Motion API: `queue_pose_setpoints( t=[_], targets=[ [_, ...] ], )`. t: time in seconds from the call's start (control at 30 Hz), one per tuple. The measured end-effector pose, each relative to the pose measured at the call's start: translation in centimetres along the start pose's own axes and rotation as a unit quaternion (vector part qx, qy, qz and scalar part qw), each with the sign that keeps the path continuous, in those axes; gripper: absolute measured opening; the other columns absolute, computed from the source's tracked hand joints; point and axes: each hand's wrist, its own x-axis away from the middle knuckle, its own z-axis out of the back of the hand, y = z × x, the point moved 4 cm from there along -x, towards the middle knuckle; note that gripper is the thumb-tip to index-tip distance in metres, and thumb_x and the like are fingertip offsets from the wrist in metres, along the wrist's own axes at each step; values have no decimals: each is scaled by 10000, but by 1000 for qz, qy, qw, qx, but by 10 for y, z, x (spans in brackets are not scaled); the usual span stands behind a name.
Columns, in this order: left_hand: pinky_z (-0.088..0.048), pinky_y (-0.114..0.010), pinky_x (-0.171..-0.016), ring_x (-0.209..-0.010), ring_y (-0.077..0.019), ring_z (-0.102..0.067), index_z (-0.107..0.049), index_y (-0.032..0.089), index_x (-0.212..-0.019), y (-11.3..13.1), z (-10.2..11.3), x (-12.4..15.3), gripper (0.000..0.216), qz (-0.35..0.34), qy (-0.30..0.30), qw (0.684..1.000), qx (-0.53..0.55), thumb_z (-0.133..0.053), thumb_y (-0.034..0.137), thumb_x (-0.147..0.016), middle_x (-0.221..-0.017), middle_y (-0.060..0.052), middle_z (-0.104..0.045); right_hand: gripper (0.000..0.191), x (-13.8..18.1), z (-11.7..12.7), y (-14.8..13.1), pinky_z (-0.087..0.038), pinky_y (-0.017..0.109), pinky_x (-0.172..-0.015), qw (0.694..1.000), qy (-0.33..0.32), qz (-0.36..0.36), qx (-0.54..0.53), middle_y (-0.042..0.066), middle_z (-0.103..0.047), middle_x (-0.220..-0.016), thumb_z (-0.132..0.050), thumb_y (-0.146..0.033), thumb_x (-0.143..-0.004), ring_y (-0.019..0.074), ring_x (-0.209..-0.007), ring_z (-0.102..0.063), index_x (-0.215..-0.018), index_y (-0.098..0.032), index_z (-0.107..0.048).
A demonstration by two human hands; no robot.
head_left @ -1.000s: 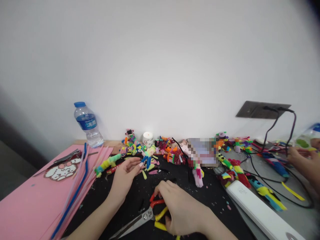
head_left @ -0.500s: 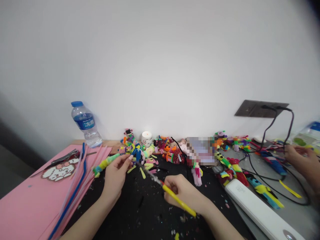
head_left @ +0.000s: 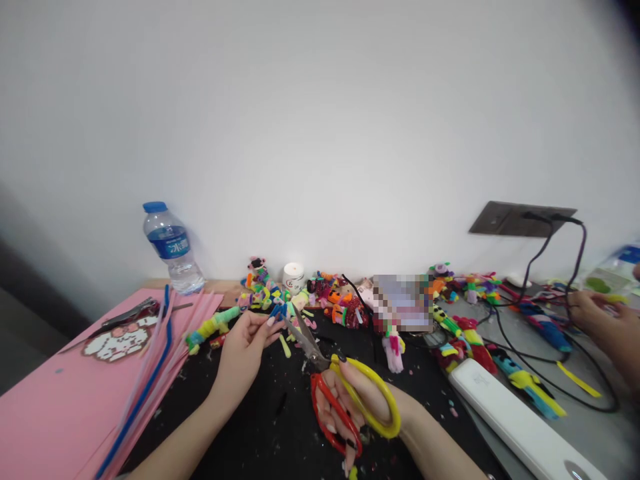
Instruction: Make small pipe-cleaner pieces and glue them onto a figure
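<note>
My left hand (head_left: 245,343) pinches a short blue pipe cleaner piece (head_left: 278,311) between thumb and fingertips. A pair of scissors (head_left: 319,362) with one red and one yellow handle is in my right hand (head_left: 369,395), fingers through the loops. Its blades are spread apart and point up-left, their tips close to the blue piece. Yellow and pink pipe cleaner scraps (head_left: 285,347) lie just behind the blades. Beside my left wrist lies a yellow-green fuzzy figure (head_left: 213,329).
A water bottle (head_left: 173,247) leans on the wall behind a pink sheet (head_left: 45,400) bearing long pipe cleaners (head_left: 145,393). Small fuzzy figures (head_left: 343,310) line the back. To the right are a white device (head_left: 520,413), black cables (head_left: 530,357) and another person's hand (head_left: 597,320).
My right hand has turned the scissors, so both handle loops now show and the blades have opened. My left hand has shifted slightly right with the blue piece.
</note>
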Motion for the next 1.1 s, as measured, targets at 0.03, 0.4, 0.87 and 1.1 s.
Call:
queue_pose_setpoints(
  t=[0.03,0.4,0.87,1.1],
  targets=[
    [-530,-349,-795,-851,-211,-669,-523,159,-760,0,-1,1,256,0,-4,1000,-3,-639,385,-725,-763,-14,-656,648,-1,0,1,-232,174,-355,1000,1,-6,7,23,-529,-560,-293,-716,-781,55,-356,-376,-724,-160,-621],
    [-495,-329,-783,-765,-182,-625,-547,179,-690,7,-13,10,212,-20,-61,996,-62,-635,370,-714,-728,-9,-628,692,-14,7,8,-242,154,-312,1000,0,9,-10,-3,-490,-503,-307,-808,-690,51,-314,-389,-658,-167,-563],
    [-436,-272,-636,-556,-156,-522,-540,206,-611,13,-13,10,199,-33,-43,991,-123,-628,365,-692,-592,15,-556,637,-17,4,10,-233,163,-262,999,45,24,-17,-69,-368,-409,-333,-809,-677,30,-242,-274,-616,-188,-463],
    [-447,-278,-646,-532,-146,-517,-536,203,-605,13,-13,10,212,-31,-39,991,-121,-638,370,-687,-564,27,-545,603,-24,4,19,-218,157,-246,997,61,-12,-42,-88,-330,-349,-311,-757,-749,36,-220,-230,-588,-184,-411]
  ],
)
